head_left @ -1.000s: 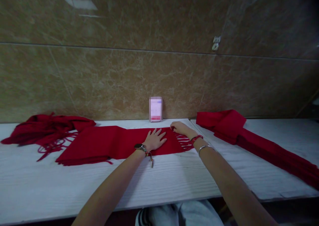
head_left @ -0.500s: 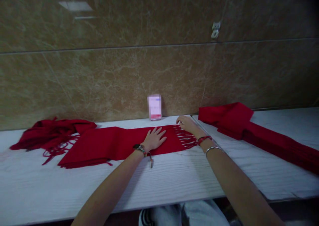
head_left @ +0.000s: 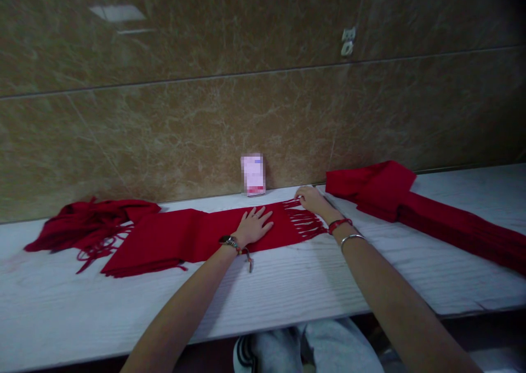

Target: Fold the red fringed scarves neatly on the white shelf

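Observation:
A red fringed scarf (head_left: 209, 233) lies folded in a long flat strip on the white table. My left hand (head_left: 252, 227) rests flat on it with fingers spread, near the fringed end. At that end's far corner, my right hand (head_left: 307, 199) is closed with its fingertips pinching strands of the fringe (head_left: 302, 219). The strands in the fingers are partly hidden; the others lie spread on the table toward the right wrist.
A crumpled red scarf (head_left: 92, 225) touches the strip's left end. More folded red scarves (head_left: 390, 195) lie at the right, across a seam in the white table (head_left: 271, 296). A blurred white card or box (head_left: 253, 176) leans against the brown marble wall (head_left: 164, 132).
My right hand has closed on the far strands of the fringe, which now reach its fingertips. The left hand stays flat in place. The view has tilted slightly.

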